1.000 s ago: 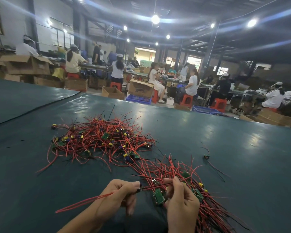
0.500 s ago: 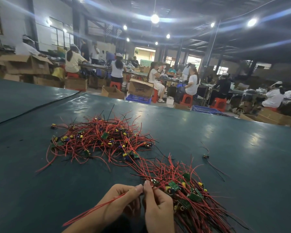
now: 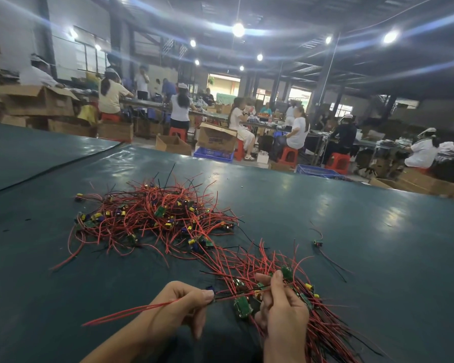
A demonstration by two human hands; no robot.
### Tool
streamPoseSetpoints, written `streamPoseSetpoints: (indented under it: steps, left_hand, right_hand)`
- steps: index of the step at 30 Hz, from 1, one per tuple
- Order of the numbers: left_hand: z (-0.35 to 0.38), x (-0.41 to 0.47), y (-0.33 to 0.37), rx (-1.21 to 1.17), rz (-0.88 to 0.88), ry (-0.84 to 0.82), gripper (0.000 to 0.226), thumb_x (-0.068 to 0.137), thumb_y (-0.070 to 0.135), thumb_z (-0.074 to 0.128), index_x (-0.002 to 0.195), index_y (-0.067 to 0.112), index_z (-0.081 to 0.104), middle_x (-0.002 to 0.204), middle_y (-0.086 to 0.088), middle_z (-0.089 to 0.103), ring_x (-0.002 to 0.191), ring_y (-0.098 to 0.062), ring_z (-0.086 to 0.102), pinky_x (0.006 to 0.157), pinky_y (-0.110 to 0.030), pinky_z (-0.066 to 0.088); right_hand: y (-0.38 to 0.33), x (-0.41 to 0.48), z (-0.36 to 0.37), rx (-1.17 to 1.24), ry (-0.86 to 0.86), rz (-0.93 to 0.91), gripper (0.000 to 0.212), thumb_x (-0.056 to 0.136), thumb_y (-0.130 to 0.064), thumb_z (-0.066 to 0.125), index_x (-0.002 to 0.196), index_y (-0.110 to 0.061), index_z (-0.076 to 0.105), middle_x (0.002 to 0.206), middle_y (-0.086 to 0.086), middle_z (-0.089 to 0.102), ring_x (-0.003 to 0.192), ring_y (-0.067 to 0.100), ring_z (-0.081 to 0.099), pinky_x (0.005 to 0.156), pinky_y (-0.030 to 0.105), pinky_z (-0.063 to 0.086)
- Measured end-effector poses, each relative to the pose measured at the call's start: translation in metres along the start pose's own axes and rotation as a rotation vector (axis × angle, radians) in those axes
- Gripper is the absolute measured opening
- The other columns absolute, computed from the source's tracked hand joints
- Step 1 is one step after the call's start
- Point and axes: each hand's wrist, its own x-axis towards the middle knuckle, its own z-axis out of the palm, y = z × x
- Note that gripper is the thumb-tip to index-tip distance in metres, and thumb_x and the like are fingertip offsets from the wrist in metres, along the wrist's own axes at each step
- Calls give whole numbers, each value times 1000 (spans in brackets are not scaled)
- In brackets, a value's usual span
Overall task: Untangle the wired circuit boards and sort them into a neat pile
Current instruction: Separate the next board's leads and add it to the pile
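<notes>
- Dark green table cover (image 3: 351, 231), glossy, filling the lower frame.
- Left hand (image 3: 184, 302): forearm in from the bottom edge, thumb and forefinger pinched on red wires (image 3: 142, 309) that trail off to the lower left; remaining fingers curled loosely beneath.
- Right hand (image 3: 283, 315): back toward the camera, forefinger raised, other fingers curled round strands of the near bundle (image 3: 325, 334).
- 1 green board (image 3: 243, 306) hanging between the 2 hands, below a wire stretched from pinch to grip.
- Near bundle: red and black leads fanned toward the bottom right corner, green boards among them, too overlapped to count.
- 1 tangled heap (image 3: 152, 218) farther back and left, clear of both hands, linked to the near bundle by a few strands.
- 1 stray board (image 3: 317, 242) alone to the right, thin leads trailing.
- Beyond the table edge: seated workers (image 3: 296, 129), cardboard boxes (image 3: 216, 138), red stools (image 3: 288, 155).
</notes>
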Motion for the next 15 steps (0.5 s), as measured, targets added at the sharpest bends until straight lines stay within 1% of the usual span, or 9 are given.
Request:
streamPoseSetpoints:
  steps: [3,5,8,10,13,14,15]
  left_hand:
    - [0,2,-2,-43,-33,54,46,69,45,63,39,12,54,44,-8,54,43,-15,49,52,-21,41]
    - [0,3,-4,-67,-48,81,46,74,39,59,39,10,55,45,-10,54,43,-16,49,51,-21,42]
    - [1,2,-3,-92,-66,83,47,78,41,58,43,9,58,51,-13,57,48,-16,51,53,-22,43]
    - [0,1,-3,-102,-84,85,52,83,46,65,47,9,59,54,-14,58,50,-17,52,55,-23,44]
    - [1,1,-2,-105,-112,86,49,77,50,59,50,9,61,58,-14,60,53,-18,54,57,-25,45]
    - [2,1,-2,-109,-116,87,51,79,50,61,50,9,62,57,-14,60,53,-18,54,57,-25,45]
    - [2,1,-2,-113,-120,88,53,82,50,65,49,9,62,56,-14,60,52,-18,54,57,-25,45]
  right_hand:
    - [6,-3,5,-7,12,16,41,92,-35,53,68,-11,76,43,-3,39,30,8,25,32,18,23]
    - [7,-3,6,-14,17,32,43,92,-37,53,68,-10,76,44,-2,40,31,8,26,31,18,25]
    - [6,-4,5,-5,-5,36,44,92,-37,53,68,-9,76,45,-1,41,32,9,28,31,18,26]
    - [5,-5,6,-16,-41,29,42,89,-37,55,69,-7,76,45,0,42,33,9,28,32,18,24]
    - [6,-9,9,-107,-131,17,44,86,-37,58,71,1,73,45,0,43,34,8,30,33,18,24]
    - [7,-11,10,-162,-169,6,44,87,-37,58,71,1,72,45,0,43,35,8,32,36,18,26]
    - [9,-13,12,-216,-207,-5,41,88,-37,58,70,-4,75,45,-1,44,37,7,36,39,17,29]
